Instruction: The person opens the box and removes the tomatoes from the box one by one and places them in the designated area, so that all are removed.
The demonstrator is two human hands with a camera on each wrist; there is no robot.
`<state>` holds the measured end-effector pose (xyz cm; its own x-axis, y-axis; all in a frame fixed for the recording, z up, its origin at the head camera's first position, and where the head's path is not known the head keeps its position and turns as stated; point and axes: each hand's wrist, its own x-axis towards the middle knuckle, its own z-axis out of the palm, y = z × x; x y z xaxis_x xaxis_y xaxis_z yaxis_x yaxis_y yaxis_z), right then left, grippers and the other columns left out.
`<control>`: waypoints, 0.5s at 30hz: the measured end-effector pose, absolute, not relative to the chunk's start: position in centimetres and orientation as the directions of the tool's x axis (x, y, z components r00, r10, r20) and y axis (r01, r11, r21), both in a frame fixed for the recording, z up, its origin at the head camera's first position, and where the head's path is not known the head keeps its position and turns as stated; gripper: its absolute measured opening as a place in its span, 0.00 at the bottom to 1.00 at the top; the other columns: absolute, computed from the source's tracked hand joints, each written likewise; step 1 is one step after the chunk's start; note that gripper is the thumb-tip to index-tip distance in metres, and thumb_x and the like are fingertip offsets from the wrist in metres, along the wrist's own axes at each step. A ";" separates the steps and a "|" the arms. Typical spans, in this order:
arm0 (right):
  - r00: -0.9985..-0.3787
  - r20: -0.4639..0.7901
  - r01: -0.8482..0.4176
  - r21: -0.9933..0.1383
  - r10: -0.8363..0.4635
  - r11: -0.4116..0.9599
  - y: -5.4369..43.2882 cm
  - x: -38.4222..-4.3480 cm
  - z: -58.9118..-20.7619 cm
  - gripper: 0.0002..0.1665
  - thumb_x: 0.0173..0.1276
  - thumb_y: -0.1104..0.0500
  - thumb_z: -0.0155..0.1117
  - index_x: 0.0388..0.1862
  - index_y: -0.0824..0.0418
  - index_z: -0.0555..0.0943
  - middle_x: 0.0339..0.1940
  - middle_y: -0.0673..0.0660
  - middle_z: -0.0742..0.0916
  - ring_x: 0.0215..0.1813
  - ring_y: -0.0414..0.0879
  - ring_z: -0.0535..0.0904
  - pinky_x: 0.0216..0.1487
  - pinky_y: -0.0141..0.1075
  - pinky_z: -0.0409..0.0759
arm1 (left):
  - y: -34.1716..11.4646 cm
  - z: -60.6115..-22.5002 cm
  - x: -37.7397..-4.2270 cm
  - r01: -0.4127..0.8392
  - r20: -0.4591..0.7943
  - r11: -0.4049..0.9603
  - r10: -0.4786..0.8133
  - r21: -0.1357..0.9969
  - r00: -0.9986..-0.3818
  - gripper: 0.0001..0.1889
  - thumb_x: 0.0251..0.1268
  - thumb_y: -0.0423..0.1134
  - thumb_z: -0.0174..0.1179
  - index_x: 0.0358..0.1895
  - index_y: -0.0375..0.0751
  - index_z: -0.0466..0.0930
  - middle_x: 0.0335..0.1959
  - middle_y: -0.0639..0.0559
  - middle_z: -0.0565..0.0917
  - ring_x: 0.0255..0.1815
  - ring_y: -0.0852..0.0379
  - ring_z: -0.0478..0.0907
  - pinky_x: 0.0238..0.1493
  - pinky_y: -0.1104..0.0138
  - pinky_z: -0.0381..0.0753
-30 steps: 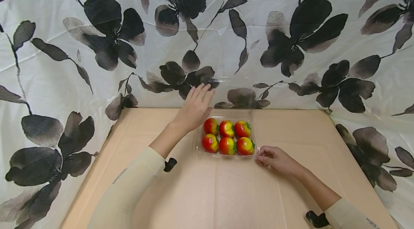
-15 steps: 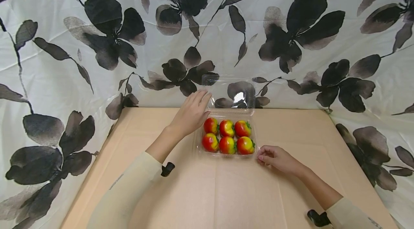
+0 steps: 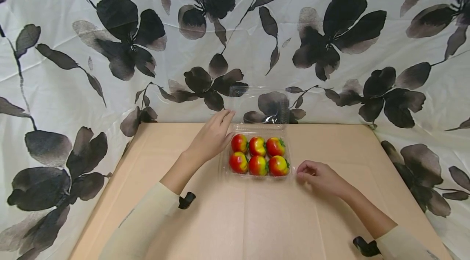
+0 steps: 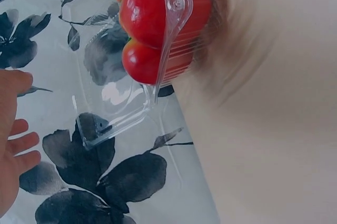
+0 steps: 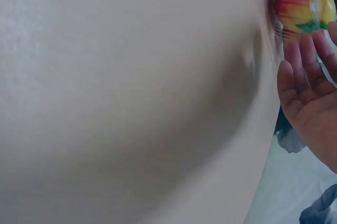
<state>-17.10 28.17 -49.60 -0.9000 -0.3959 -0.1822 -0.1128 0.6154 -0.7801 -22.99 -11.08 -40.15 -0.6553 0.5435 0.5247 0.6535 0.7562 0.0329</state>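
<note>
A clear plastic clamshell box [image 3: 225, 172] stands near the back of the tabletop, holding several red-and-yellow fruits [image 3: 258, 165] with green leaves in two rows. Its transparent lid [image 3: 271, 105] is raised at the back, in front of the floral cloth. At the box's left rear corner is my left hand [image 3: 211, 137], fingers extended and gripping nothing; the left wrist view has the fingers [image 4: 23, 143] apart from the lid. My right hand [image 3: 323, 177] is just off the front right corner with fingers loosely bent, holding nothing. In the right wrist view its fingers [image 5: 310, 63] reach toward the box's side.
Light brown cardboard [image 3: 271, 219] covers the table. A white cloth [image 3: 257, 47] with dark floral print hangs behind it and shows along both sides. Each wrist wears a black camera strap, such as the left one [image 3: 187, 200].
My left hand has drawn back from beside the lid, down and to the left. The right hand has shifted slightly right, away from the box corner. The fruits have stayed put.
</note>
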 end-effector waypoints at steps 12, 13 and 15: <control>-0.904 -0.045 -0.259 -0.733 -0.424 0.629 27.7 -18.1 -47.1 0.18 0.73 0.55 0.69 0.56 0.62 0.81 0.51 0.59 0.87 0.52 0.49 0.83 0.53 0.33 0.89 | -12.0 -41.3 -22.2 0.622 0.475 0.769 0.498 0.145 -0.726 0.35 0.67 0.38 0.70 0.72 0.28 0.67 0.67 0.32 0.76 0.69 0.39 0.75 0.74 0.54 0.76; -0.903 -0.038 -0.269 -0.728 -0.428 0.631 27.6 -18.2 -46.9 0.20 0.72 0.54 0.70 0.58 0.62 0.81 0.53 0.60 0.87 0.53 0.51 0.83 0.54 0.36 0.89 | -12.1 -41.4 -22.1 0.620 0.469 0.770 0.497 0.149 -0.730 0.35 0.66 0.38 0.71 0.72 0.27 0.67 0.67 0.32 0.76 0.69 0.39 0.76 0.74 0.54 0.76; -0.899 -0.021 -0.293 -0.714 -0.438 0.636 27.4 -18.4 -46.6 0.23 0.71 0.53 0.71 0.61 0.62 0.80 0.56 0.62 0.86 0.56 0.54 0.84 0.56 0.44 0.90 | -12.2 -41.8 -22.0 0.615 0.454 0.771 0.494 0.165 -0.742 0.36 0.65 0.38 0.72 0.72 0.27 0.68 0.67 0.31 0.76 0.69 0.39 0.76 0.73 0.53 0.77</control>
<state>-18.40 27.36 -46.62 -0.8985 -0.4384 -0.0212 -0.2935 0.6360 -0.7137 -22.04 -12.23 -41.83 -0.7415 0.4942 0.4538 0.6150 0.7711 0.1652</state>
